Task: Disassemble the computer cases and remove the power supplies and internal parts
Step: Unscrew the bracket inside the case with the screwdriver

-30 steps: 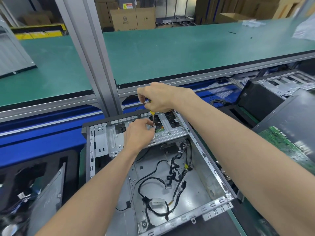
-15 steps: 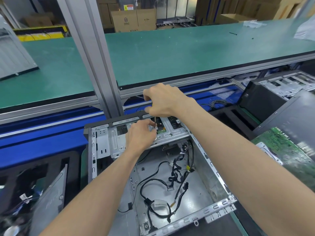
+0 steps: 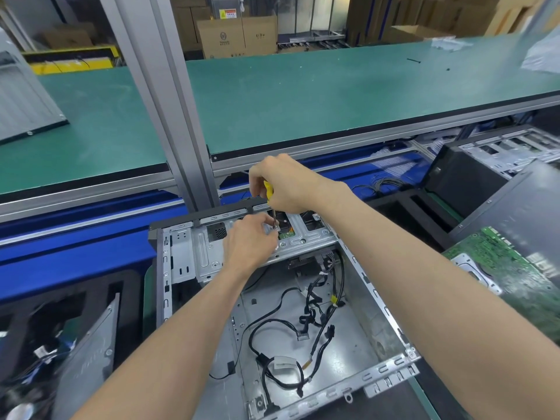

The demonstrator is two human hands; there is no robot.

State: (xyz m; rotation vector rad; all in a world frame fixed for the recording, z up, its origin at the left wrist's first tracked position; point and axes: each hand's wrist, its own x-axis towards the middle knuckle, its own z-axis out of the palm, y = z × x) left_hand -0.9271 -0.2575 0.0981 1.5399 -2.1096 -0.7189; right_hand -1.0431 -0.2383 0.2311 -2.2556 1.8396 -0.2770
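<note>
An open grey computer case (image 3: 391,334) lies in front of me with loose black cables (image 3: 306,325) on its floor. At its far end sits a metal drive cage (image 3: 306,237). My right hand (image 3: 288,184) grips a yellow-handled screwdriver (image 3: 268,190), held upright with its tip on a screw in the cage. My left hand (image 3: 248,242) rests on the cage, its fingertips pinching at the screwdriver's shaft near the tip. The screw itself is mostly hidden by my fingers.
A green circuit board (image 3: 509,268) lies to the right beside a dark panel (image 3: 521,201) and another stripped case (image 3: 497,153). A metal side panel (image 3: 88,353) leans at the left. Behind the case run a blue rail (image 3: 75,253), an aluminium post (image 3: 169,116) and a green bench (image 3: 333,89).
Both hands stay at the drive cage. The right hand has shifted slightly on the screwdriver, so the yellow handle shows again; the camera view has drifted a little.
</note>
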